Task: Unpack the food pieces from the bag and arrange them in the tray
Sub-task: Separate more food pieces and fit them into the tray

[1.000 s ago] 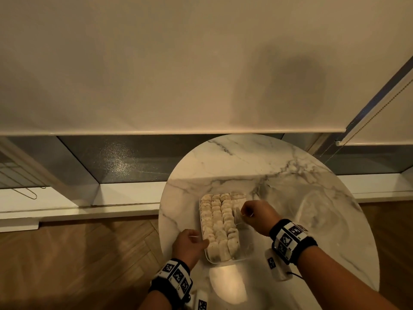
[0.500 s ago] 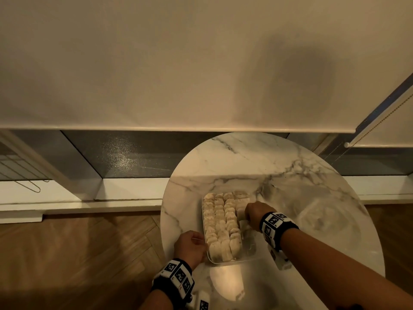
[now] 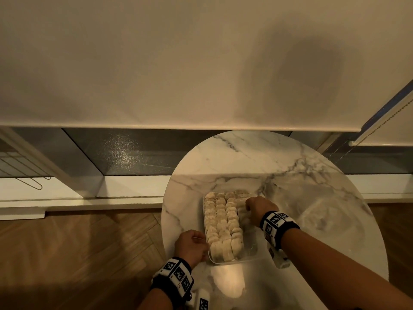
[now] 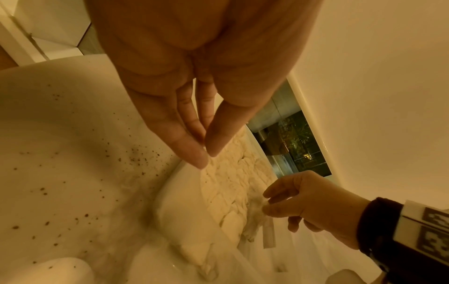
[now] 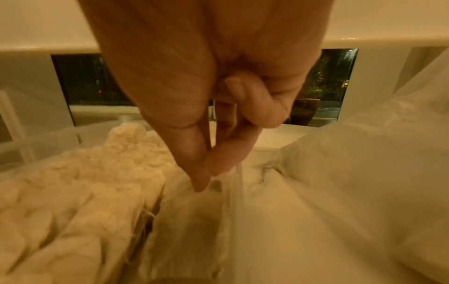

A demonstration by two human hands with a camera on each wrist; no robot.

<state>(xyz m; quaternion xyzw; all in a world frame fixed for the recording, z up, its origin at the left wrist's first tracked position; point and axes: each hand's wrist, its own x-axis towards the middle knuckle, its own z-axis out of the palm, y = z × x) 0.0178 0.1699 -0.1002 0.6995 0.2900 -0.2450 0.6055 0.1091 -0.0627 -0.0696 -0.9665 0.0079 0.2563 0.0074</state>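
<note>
- From the head view, we see our left hand (image 3: 191,246) curled at the near-left rim of the clear tray (image 3: 250,253) on the marble table (image 3: 290,175); from here we cannot tell what the fingers grip.
- In that same view our right hand (image 3: 259,208) sits knuckles-up over the tray's far right part, beside the packed rows of pale food pieces (image 3: 221,222). Its fingertips are hidden under the hand. The bag (image 3: 317,211) is only a faint clear film on the table to the right, hard to make out.
- On the left wrist camera, our left hand (image 4: 194,119) shows thumb and forefinger pressed together at the tips on the thin edge of the tray (image 4: 184,184), the other fingers lying straight alongside. Our right hand (image 4: 308,201) reaches in, fingertips pinching a pale food piece (image 4: 258,209) over the open side of the tray. Brown specks dot the table (image 4: 60,144).
- On the right wrist camera, our right hand (image 5: 211,138) pinches thumb to forefinger on the top of one food piece (image 5: 187,221), which is blurred; the little finger is curled into the palm. The rows of food pieces (image 5: 85,192) lie to the left, the bag (image 5: 364,173) billows on the right, out of focus.
</note>
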